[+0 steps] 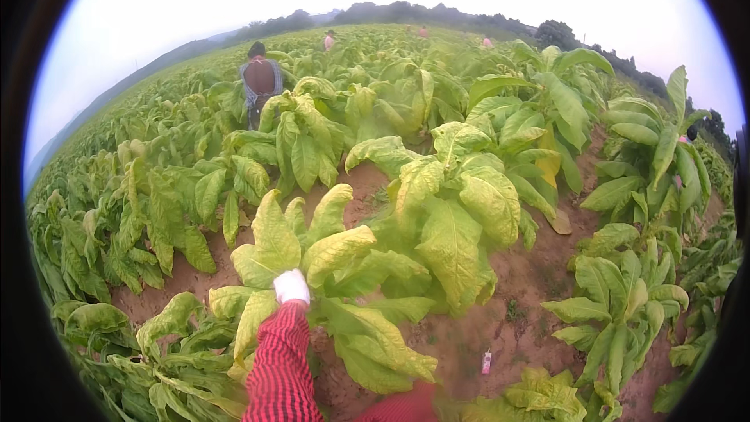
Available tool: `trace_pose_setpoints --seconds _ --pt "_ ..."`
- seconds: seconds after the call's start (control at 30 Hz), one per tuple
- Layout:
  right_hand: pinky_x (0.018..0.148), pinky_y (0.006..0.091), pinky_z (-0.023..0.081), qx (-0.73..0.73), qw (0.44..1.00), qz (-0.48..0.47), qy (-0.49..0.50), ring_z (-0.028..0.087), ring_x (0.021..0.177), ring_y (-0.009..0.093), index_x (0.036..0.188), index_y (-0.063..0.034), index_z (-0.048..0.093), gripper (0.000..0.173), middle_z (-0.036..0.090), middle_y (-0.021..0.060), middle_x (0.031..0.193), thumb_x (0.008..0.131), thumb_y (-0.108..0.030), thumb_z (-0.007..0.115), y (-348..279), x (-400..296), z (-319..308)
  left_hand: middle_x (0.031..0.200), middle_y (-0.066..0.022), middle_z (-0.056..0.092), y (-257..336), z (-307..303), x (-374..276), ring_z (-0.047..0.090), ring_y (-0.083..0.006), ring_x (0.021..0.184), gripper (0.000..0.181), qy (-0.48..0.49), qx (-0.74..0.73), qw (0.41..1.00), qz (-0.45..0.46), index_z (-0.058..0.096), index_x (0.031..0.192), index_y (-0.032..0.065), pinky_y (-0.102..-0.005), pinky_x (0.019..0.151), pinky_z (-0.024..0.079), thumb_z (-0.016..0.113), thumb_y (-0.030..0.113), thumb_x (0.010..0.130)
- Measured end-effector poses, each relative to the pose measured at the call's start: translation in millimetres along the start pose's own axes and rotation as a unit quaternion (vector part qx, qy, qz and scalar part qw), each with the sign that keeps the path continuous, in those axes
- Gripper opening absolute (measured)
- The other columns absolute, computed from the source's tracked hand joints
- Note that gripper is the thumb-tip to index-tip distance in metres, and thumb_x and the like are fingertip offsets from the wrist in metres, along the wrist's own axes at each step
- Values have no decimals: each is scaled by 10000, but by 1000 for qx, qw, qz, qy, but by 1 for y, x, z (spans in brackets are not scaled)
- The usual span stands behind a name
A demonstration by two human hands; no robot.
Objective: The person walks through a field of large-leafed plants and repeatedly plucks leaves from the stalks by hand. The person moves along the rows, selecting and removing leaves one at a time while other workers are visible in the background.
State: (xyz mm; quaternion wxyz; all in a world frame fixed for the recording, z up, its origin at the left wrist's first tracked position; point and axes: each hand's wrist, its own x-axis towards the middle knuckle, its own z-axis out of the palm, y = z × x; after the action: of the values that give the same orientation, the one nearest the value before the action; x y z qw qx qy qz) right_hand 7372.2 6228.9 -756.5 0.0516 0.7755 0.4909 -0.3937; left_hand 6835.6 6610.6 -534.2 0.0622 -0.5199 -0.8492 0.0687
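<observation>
My left hand (291, 287), in a white glove below a red-and-black striped sleeve (279, 363), reaches into the crown of a yellow-green tobacco plant (340, 252). Its fingers are hidden among the leaves, so their hold cannot be made out. Part of my other red sleeve (404, 404) shows blurred at the bottom edge, beneath a drooping leaf; my right hand is not visible. Just beyond stands a larger tobacco plant (448, 223) with broad, crinkled, yellowing leaves.
Tobacco plants (615, 305) stand on both sides, with reddish soil (515, 281) between. A small pink-and-white packet (486, 361) lies on the ground. A person (261, 79) stands among the plants ahead, back turned; several others are farther off. Cut or fallen-looking leafy stalks (193, 381) spread at lower left.
</observation>
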Motion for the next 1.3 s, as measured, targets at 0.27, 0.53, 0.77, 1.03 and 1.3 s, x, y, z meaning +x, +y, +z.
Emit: trace_pose_setpoints --seconds 0.27,0.53,0.77,1.03,1.3 --pt "696 408 482 91 993 5 70 603 792 315 1109 -17 617 476 634 187 882 844 -412 585 23 103 -10 985 -82 674 19 1 25 663 -227 927 172 3 40 999 -12 624 1022 113 -355 793 500 545 189 889" --pt "771 391 513 177 936 -150 263 664 883 327 1041 18 634 360 677 209 946 853 -288 634 -137 187 -222 966 -98 624 54 13 42 621 -261 923 269 39 72 996 -36 563 1018 112 -384 808 456 650 211 784" --pt "775 456 497 135 932 -251 226 624 902 388 1013 -37 630 301 657 208 949 857 -294 623 -250 255 -305 895 -91 619 80 13 46 618 -253 868 139 42 93 994 -46 547 959 115 -378 777 441 592 141 830" --pt "816 429 494 142 912 -324 207 617 946 374 1061 -37 640 281 649 197 1023 858 -230 620 -308 266 -387 926 -118 675 112 -66 70 675 -285 859 131 -229 166 959 -3 651 903 99 -407 723 537 545 168 870" --pt "786 407 502 147 831 -442 305 623 921 360 1032 -36 643 204 646 185 988 865 -151 618 -373 288 -491 924 -116 674 253 -165 61 661 -270 813 212 180 -331 892 251 656 1003 44 -334 727 529 602 4 802"
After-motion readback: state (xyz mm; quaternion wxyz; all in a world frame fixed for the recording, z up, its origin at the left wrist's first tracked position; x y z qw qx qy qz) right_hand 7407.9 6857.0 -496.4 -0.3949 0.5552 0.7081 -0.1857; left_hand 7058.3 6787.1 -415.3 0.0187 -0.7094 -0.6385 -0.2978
